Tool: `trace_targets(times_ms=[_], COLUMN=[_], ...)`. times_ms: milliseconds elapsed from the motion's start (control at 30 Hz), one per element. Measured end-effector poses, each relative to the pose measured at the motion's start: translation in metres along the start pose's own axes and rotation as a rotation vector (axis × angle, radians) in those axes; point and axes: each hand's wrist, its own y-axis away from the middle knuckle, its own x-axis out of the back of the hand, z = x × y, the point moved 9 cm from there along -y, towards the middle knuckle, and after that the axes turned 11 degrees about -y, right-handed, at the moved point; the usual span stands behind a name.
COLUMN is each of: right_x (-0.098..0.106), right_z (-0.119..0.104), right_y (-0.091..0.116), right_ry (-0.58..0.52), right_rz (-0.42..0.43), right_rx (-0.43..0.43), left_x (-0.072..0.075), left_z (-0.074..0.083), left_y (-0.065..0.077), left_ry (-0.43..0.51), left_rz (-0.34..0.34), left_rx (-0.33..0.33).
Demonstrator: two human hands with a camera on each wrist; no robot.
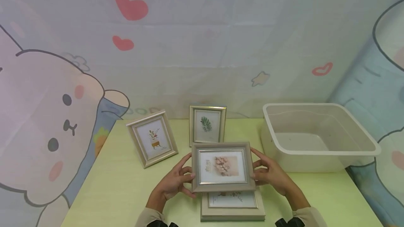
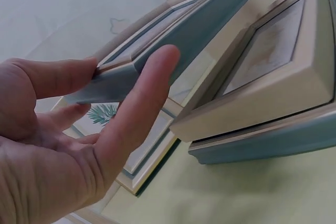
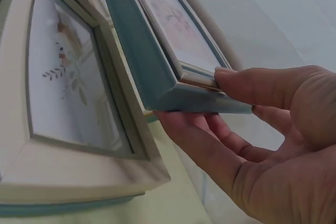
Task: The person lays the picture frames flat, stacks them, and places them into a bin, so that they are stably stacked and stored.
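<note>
A taupe picture frame (image 1: 223, 187) with a pink flower print is held up level between both hands, its picture facing the person. My left hand (image 1: 175, 182) grips its left end, thumb on the front edge and fingers behind and below. On the opposite end, my right hand (image 1: 272, 174) pinches it the same way, as the right wrist view shows with the thumb (image 3: 262, 85) on the front. Just beneath and nearer the person lies a stack of cream picture frames (image 1: 233, 213), the top one with a plant print partly hidden by the held frame.
Behind the hands, a gold frame with a green leaf (image 1: 206, 124) stands upright. Left of it, a tilted champagne frame (image 1: 152, 139) stands with a potted plant print. A large white plastic tub (image 1: 328, 152) sits at the right of the yellow-green table (image 1: 104, 188). A cartoon cloth hangs behind.
</note>
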Motion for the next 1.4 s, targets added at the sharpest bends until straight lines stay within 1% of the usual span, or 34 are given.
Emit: trace_targets(times_ms=[100, 200, 400, 467, 567, 700, 967, 1100, 1267, 1400], right_x=[0.002, 0.004, 0.008, 0.009, 0.011, 0.013, 0.01, 0.008, 0.006, 0.003], right_z=[0.005, 0.011, 0.026, 0.029, 0.032, 0.035, 0.032, 0.033, 0.035, 0.039], right_y=[0.005, 0.01, 0.021, 0.025, 0.029, 0.032, 0.03, 0.032, 0.035, 0.038], right_ry=[-0.013, -0.023, -0.02, -0.015, -0.006, 0.02, 0.136, 0.162, 0.206, 0.208], right_rz=[-0.005, -0.003, 0.044, 0.056, 0.068, 0.089, 0.124, 0.134, 0.121, 0.101], right_rx=[-0.016, -0.032, -0.083, -0.092, -0.099, -0.104, -0.075, -0.096, -0.116, -0.142], left_x=[-0.004, -0.007, -0.013, -0.015, -0.018, -0.021, -0.025, -0.028, -0.031, -0.031], left_z=[-0.006, -0.01, -0.015, -0.018, -0.023, -0.025, -0.031, -0.033, -0.032, -0.033], left_y=[0.0, 0.0, 0.002, 0.002, 0.002, 0.001, -0.001, 0.0, 0.0, 0.0], left_ry=[-0.023, -0.08, -0.19, -0.209, -0.225, -0.22, -0.196, -0.212, -0.245, -0.282], left_rz=[0.01, 0.03, 0.075, 0.084, 0.092, 0.092, 0.105, 0.109, 0.127, 0.143], left_rx=[0.019, 0.033, 0.054, 0.061, 0.073, 0.074, 0.066, 0.082, 0.091, 0.101])
